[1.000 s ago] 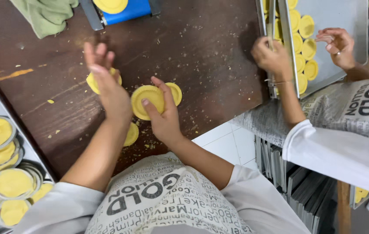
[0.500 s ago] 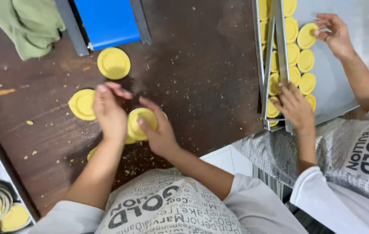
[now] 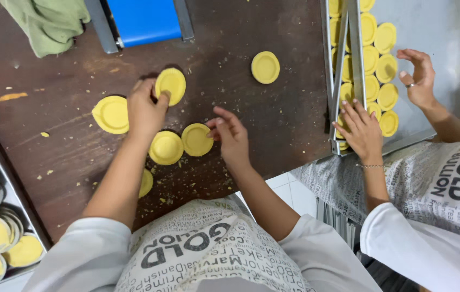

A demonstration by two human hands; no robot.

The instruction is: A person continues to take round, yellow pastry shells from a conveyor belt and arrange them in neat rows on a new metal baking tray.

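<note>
While your left hand (image 3: 144, 108) pinches one yellow disc (image 3: 170, 85), your right hand (image 3: 232, 135) touches another disc (image 3: 196, 139), fingers loose. Four more discs lie loose on the table (image 3: 241, 103), apparently still to handle.

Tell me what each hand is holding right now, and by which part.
The left hand pinches a round yellow dough shell by its lower-left rim. The right hand holds nothing; its fingertips touch another shell's right edge.

— Where are the arms?
— Both stretch forward, bare below white sleeves.
— The hands?
— Left hand (image 3: 144, 111) palm down, fingers pinching; right hand (image 3: 231, 135) loosely curled, fingertips pointing left
</note>
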